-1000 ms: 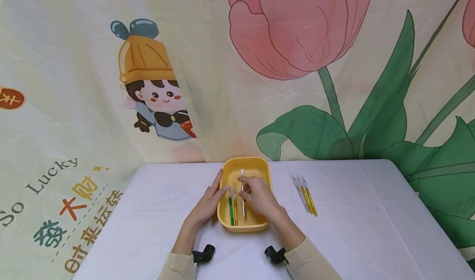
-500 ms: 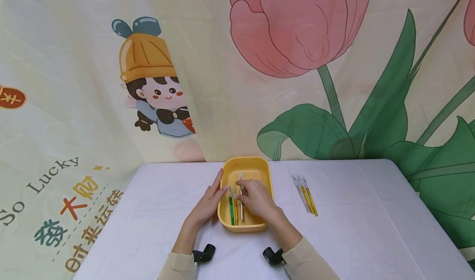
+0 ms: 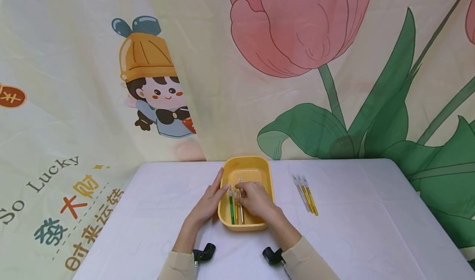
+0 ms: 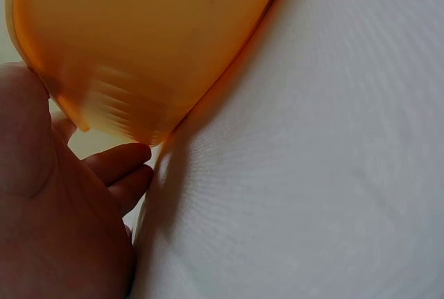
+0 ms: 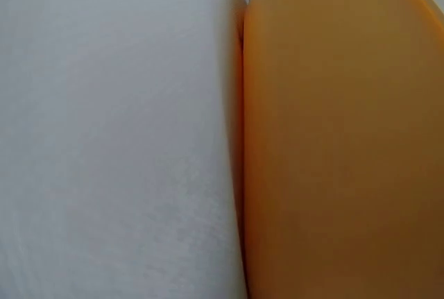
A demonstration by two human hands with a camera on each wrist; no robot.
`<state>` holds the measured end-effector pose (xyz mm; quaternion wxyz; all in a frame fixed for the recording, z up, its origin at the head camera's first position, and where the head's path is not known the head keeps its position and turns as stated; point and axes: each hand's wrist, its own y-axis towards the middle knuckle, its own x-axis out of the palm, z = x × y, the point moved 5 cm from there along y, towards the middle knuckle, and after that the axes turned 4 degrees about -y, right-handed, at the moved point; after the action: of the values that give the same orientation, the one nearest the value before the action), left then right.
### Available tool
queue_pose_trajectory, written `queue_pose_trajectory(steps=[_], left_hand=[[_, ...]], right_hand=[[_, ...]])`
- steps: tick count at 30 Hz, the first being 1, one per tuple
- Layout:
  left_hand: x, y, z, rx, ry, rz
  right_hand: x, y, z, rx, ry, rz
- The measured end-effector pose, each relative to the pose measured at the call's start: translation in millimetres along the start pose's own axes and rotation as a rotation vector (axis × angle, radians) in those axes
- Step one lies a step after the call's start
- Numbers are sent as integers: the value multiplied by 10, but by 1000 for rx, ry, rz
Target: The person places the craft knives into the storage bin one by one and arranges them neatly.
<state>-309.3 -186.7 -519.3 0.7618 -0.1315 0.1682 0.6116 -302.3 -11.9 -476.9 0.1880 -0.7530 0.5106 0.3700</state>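
A yellow plastic tray (image 3: 246,227) stands on the white-covered table. My left hand (image 3: 206,202) holds its left side, thumb over the rim and fingers along the outer wall; the left wrist view shows the fingertips (image 4: 135,160) low against the tray. Inside, a green pen-shaped tool (image 3: 232,210) and a gold one (image 3: 236,216) lie side by side, clear-capped ends pointing away. My right hand (image 3: 257,199) reaches into the tray and pinches a slim silver pen-shaped tool (image 3: 242,216) just right of the gold one. The right wrist view shows only the tray's outer wall (image 5: 340,132) and the tablecloth.
To the tray's right, silver (image 3: 302,195) and gold pen-shaped tools (image 3: 312,201) lie together on the white cloth (image 3: 356,222). Behind the table hangs a printed curtain (image 3: 222,98). A black camera (image 3: 205,253) sits at my left wrist, another (image 3: 272,256) at my right.
My right hand has shifted slightly left and toward me, bringing the silver tool closer to the gold one and lower in the tray. The left hand has stayed put.
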Motion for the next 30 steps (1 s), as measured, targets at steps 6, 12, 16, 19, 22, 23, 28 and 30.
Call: queue_pose_trajectory(steps=[6, 12, 16, 19, 22, 23, 28, 30], left_hand=[[0, 9, 4, 20, 2, -9], [-7, 7, 6, 18, 8, -13], [-6, 4, 2, 13, 13, -16], [-5, 6, -2, 10, 14, -14], [-6, 7, -1, 9, 14, -11], [-5, 8, 0, 10, 13, -11], [2, 11, -1, 15, 10, -10], [2, 12, -4, 16, 11, -8]], right_hand=[[14, -5, 0, -9, -7, -21], [48, -10, 9, 30, 6, -74], [64, -11, 10, 39, 6, -90], [71, -17, 8, 45, 13, -108], [78, -22, 8, 42, 12, -126], [81, -23, 10, 39, 11, -129], [90, -25, 18, 33, 10, -133], [92, -28, 17, 35, 23, -141]])
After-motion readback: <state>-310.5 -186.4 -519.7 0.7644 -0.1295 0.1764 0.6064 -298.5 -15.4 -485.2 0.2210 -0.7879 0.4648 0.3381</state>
